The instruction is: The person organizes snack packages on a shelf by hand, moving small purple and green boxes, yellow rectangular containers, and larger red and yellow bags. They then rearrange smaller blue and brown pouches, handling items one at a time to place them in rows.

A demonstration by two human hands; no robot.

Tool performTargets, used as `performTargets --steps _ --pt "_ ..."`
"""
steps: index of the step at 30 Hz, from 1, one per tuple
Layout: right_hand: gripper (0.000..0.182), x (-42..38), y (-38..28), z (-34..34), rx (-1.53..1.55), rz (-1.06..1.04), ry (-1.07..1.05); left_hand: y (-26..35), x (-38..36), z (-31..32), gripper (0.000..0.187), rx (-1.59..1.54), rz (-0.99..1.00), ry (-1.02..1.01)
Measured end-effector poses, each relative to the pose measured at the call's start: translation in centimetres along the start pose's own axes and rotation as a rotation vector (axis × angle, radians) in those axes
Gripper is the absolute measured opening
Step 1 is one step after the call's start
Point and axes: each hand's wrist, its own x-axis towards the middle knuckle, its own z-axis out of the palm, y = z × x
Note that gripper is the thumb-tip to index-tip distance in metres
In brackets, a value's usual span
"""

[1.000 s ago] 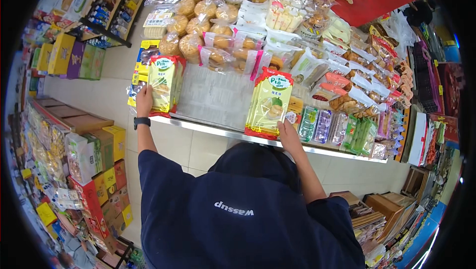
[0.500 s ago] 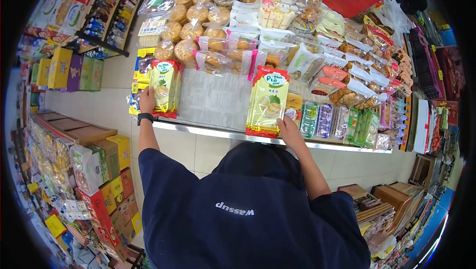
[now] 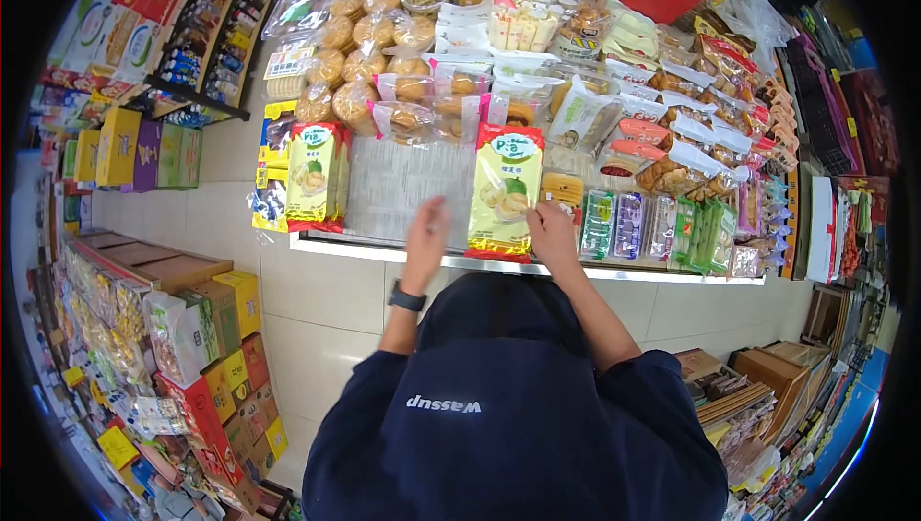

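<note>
My right hand [image 3: 554,235] is closed at the right edge of a yellow-green pia cake packet [image 3: 505,190] with red ends and durian pictures. That packet lies at the front of the display table [image 3: 393,190]. My left hand [image 3: 427,238], blurred by motion, is over the table's front edge, a little left of the packet and apart from it; its fingers are too smeared to read. Further left, a stack of matching pia cake packets [image 3: 315,176] stands at the table's left front corner with no hand on it.
Round bagged buns [image 3: 360,65] and clear-wrapped pastries [image 3: 465,113] lie behind. To the right are small green and purple packs [image 3: 628,224] and bagged breads [image 3: 672,137]. Stacked boxes [image 3: 230,367] stand on the floor at left, cartons [image 3: 767,377] at right.
My left hand has let go of the left packet stack and moved right, toward the other packet. My right hand stays at that packet, which has shifted slightly left in view.
</note>
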Motion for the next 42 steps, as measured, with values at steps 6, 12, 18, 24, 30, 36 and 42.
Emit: performTargets --steps 6,12,18,24,30,36,42 --pt "0.026 0.1 -3.6 2.0 0.081 -0.124 -0.130 0.6 -4.3 1.8 0.040 -0.433 -0.163 0.048" --pt "0.037 0.5 -2.2 2.1 0.030 -0.141 -0.010 0.8 -1.8 -12.9 0.046 -0.017 -0.150 0.255" --pt "0.044 0.7 4.0 1.3 -0.213 0.085 0.144 -0.2 3.0 -26.3 0.041 -0.278 -0.216 0.296" --pt "0.034 0.6 6.2 2.0 -0.103 0.207 -0.152 -3.6 6.7 -29.2 0.039 -0.201 -0.283 0.286" --pt "0.030 0.2 7.0 3.1 -0.059 0.217 -0.158 -5.9 7.4 -29.5 0.040 -0.162 -0.244 0.288" --pt "0.026 0.6 7.3 2.9 -0.069 0.203 -0.142 -4.9 6.7 -29.1 0.047 0.197 -0.157 0.500" --pt "0.023 0.2 4.7 3.3 -0.095 0.164 -0.090 4.2 -0.2 -14.2 0.043 0.476 0.105 0.642"
